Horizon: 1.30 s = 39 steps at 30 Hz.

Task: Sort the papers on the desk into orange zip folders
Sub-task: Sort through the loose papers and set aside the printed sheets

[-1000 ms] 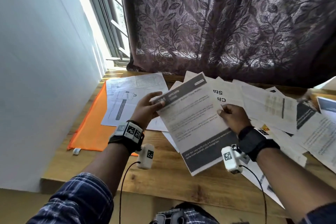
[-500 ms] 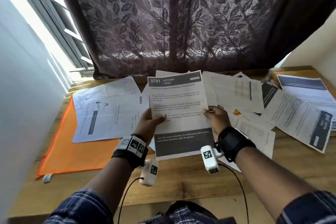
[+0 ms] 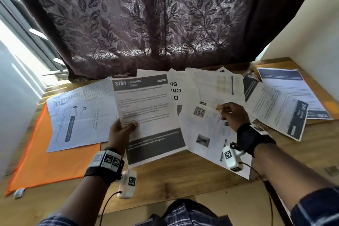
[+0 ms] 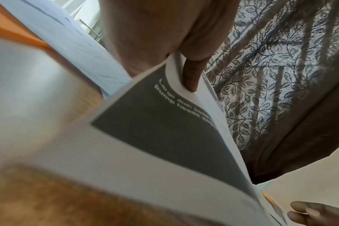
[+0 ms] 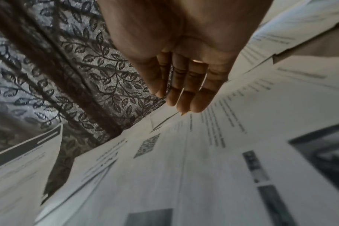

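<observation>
My left hand (image 3: pixel 124 128) pinches the left edge of a printed sheet headed "3791 KITCHEN" (image 3: pixel 146 112), thumb on top, and holds it up above the desk; the left wrist view shows the thumb (image 4: pixel 192 76) pressing on the sheet (image 4: pixel 164 122). My right hand (image 3: pixel 229 113) hovers with relaxed, straight fingers (image 5: pixel 184 91) over the loose papers (image 3: pixel 207 134) spread on the desk, holding nothing. An orange zip folder (image 3: pixel 47 163) lies flat at the left with two sheets (image 3: pixel 80 115) on its far part.
More printed sheets (image 3: pixel 278 108) fan out across the right half of the wooden desk (image 3: pixel 183 180). A dark leaf-patterned curtain (image 3: pixel 146 24) hangs behind the desk, a window (image 3: pixel 27 42) at the left. White walls close both sides.
My right hand has let go of the 3791 sheet and moved right over the loose papers. The left hand alone holds the sheet now. The head view has swung right.
</observation>
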Motion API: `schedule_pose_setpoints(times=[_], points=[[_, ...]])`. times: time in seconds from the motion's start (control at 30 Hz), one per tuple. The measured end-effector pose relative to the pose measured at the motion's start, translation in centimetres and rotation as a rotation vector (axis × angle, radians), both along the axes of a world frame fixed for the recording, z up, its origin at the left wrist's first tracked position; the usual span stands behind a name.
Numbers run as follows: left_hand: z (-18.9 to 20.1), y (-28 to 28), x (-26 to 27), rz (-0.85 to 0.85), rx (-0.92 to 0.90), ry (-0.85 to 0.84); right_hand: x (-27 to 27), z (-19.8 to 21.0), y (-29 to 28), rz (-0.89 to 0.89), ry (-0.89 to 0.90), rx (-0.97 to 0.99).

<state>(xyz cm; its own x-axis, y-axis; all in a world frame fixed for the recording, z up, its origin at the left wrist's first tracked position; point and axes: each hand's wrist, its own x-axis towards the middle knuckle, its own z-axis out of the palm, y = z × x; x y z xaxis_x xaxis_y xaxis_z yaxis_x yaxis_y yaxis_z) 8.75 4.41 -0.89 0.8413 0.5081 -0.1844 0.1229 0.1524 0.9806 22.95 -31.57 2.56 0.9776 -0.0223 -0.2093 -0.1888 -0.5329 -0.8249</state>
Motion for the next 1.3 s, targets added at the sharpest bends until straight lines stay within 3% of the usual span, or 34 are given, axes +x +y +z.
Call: schedule_pose_setpoints(times=[0.3,0.5,0.9,1.17,1.3], points=[[-1.1,-2.2,-0.5,0.019,0.02,0.037,2.3,-1.8,0.7,0.303,-0.147,-0.531],[-1.0,-2.6,-0.6,0.053,0.09,0.068,4.1,-2.1,1.6,0.482,-0.053,-0.785],[-0.7,-0.7,0.4,-0.018,0.152,0.084,5.6,-0.1,3.4,0.632,-0.02,-0.728],[-0.7,1.7,2.3,-0.097,0.166,0.107,6.7,3.3,7.8,0.894,-0.204,-1.04],[-1.3,2.5,3.1,-0.144,0.165,0.125,5.2,2.4,10.5,1.059,-0.331,-1.16]])
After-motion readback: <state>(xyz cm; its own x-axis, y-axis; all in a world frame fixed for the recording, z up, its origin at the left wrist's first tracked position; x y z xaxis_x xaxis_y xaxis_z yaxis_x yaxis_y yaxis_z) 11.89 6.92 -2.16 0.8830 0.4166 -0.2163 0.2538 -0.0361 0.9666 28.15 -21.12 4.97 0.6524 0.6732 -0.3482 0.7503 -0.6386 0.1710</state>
